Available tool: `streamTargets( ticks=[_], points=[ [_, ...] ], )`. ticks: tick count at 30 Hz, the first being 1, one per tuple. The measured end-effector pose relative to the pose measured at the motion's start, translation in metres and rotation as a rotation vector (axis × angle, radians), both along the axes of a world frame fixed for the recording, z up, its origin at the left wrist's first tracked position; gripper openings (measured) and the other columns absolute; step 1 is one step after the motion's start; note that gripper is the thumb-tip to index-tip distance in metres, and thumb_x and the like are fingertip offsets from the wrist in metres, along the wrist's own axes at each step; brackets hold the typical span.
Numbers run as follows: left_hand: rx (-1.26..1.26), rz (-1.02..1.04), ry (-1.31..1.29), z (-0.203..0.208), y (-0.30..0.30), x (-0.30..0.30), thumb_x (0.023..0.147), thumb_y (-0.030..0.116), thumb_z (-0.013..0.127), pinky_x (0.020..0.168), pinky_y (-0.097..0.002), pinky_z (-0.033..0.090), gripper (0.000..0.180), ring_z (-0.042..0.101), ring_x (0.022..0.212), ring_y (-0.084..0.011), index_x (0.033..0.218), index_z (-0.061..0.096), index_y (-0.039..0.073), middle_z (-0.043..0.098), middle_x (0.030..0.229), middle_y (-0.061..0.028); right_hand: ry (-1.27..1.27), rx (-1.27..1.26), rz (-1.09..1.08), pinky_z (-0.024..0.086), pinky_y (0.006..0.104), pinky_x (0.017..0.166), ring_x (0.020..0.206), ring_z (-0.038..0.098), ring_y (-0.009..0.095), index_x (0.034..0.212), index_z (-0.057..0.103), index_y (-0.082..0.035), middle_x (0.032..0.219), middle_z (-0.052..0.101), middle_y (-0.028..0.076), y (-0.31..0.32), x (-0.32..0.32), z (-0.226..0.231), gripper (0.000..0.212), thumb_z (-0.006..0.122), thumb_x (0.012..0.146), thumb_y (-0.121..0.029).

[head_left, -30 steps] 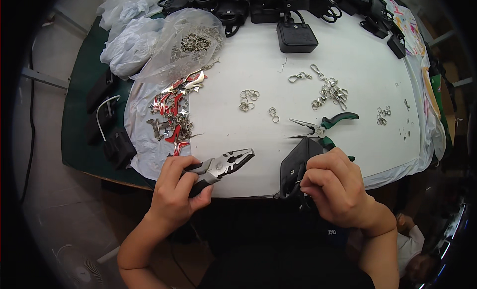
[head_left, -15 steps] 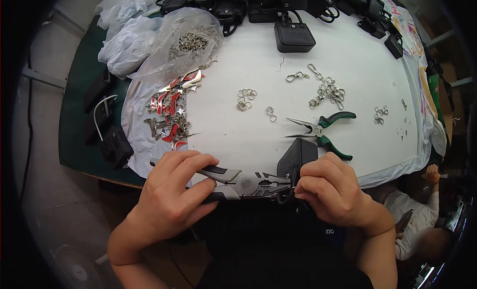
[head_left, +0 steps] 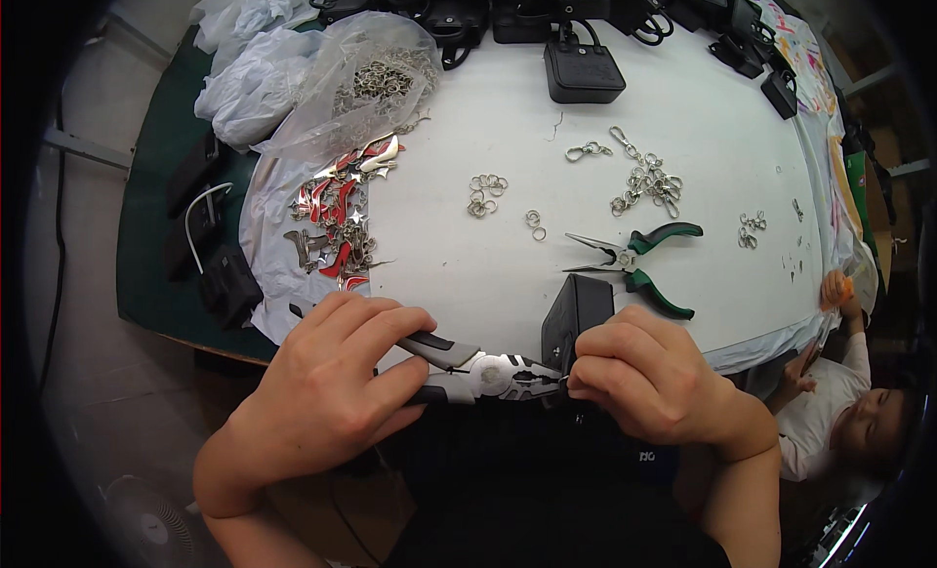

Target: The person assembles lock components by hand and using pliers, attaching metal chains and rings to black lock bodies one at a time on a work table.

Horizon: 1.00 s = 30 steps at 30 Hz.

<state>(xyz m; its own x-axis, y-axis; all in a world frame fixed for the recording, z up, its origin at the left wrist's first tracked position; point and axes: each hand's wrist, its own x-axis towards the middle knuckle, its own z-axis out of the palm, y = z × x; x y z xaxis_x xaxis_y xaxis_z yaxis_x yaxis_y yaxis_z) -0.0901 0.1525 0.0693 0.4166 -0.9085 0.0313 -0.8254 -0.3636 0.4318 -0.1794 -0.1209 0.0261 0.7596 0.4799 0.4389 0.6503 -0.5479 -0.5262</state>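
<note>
The small black bag (head_left: pixel 576 319) sits at the near edge of the worktop (head_left: pixel 459 275), my right hand (head_left: pixel 639 378) clamped on it. My left hand (head_left: pixel 356 383), wrapped around the combination pliers (head_left: pixel 491 375), has brought their tips to my right fingers, so both now work one spot.

Fisheye view, rim black, edges bowed — white tabletop (head_left: pixel 439 275) brightly lit; floor (head_left: pixel 98 392) dim; bright streaks (head_left: pixel 847 539), lower right; fan (head_left: pixel 151 524) hazy.
</note>
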Motion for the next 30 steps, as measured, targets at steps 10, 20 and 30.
streamTargets(
  ticks=[10,20,30],
  points=[
    [-0.03,0.054,0.003,0.0,0.008,0.0,0.044,0.014,0.082,0.077,-0.0441,0.052,0.043,0.064,0.095,-0.0349,0.079,0.061,0.001,0.065,0.108,-0.0151,-0.001,0.003,0.007,0.047,0.0309,0.056,0.068,0.055,0.021,0.09,0.061,0.003,0.089,0.058,0.011,0.0,0.002,-0.002,0.025,0.076,0.073,-0.004],
    [-0.039,0.034,-0.056,0.001,0.002,-0.001,0.044,0.018,0.081,0.079,-0.0467,0.053,0.045,0.064,0.099,-0.0369,0.08,0.06,0.0,0.065,0.11,-0.0175,-0.019,0.022,0.015,0.047,0.0307,0.055,0.069,0.056,0.021,0.089,0.061,0.004,0.089,0.058,0.011,0.0,0.001,-0.005,0.025,0.075,0.071,-0.004],
    [0.059,0.018,-0.065,0.015,-0.003,-0.007,0.044,0.02,0.08,0.077,-0.0458,0.052,0.044,0.063,0.096,-0.0348,0.075,0.056,0.001,0.066,0.11,-0.0168,-0.096,-0.043,0.036,0.05,0.0296,0.056,0.069,0.057,0.02,0.087,0.061,0.005,0.089,0.059,0.011,0.001,-0.004,-0.007,0.021,0.073,0.073,-0.005]
  ],
)
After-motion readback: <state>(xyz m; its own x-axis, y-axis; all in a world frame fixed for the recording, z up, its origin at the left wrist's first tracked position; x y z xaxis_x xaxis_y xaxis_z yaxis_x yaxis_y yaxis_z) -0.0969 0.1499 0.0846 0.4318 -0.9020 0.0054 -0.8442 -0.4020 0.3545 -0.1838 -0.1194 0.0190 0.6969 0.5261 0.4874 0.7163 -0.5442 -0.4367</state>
